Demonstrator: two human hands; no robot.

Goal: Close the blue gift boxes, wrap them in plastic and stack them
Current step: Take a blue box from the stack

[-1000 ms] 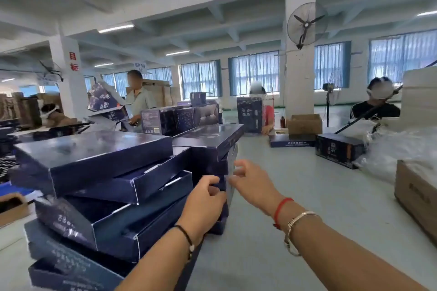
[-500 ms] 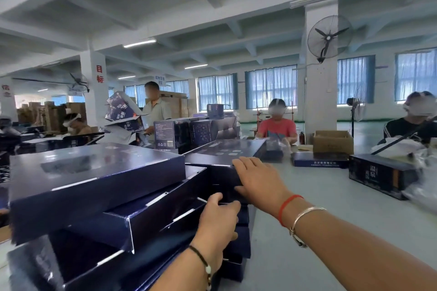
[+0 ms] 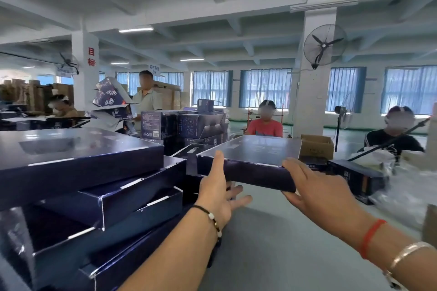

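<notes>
— Both hands are coming off the pile with a box; a second ago my left hand [image 3: 218,198] was curled against the side of the stack and my right hand [image 3: 316,186] was only reaching, and now the flat blue gift box [image 3: 250,160] is hanging in the air between them, clear of the heap.

— So the pick is done; what are the hands doing to it?

— Left is cradling the near left corner, thumb lying up the side wall and fingers spreading loosely underneath (fairly open, more carrying than clamping); right is gripping the near right corner, fingers laid over the top edge and thumb tucked under the bottom.

— And the rest of the work?

— I'm judging most of it is still waiting; the stack of blue boxes [image 3: 99,186] on my left is leaning unevenly, several with flaps gaping; the held box is looking shut on top, though I cannot tell about its far side; the clear plastic wrap [image 3: 402,186] is lying at the right of the grey table [image 3: 279,243], so wrapping is probably coming next.
</notes>
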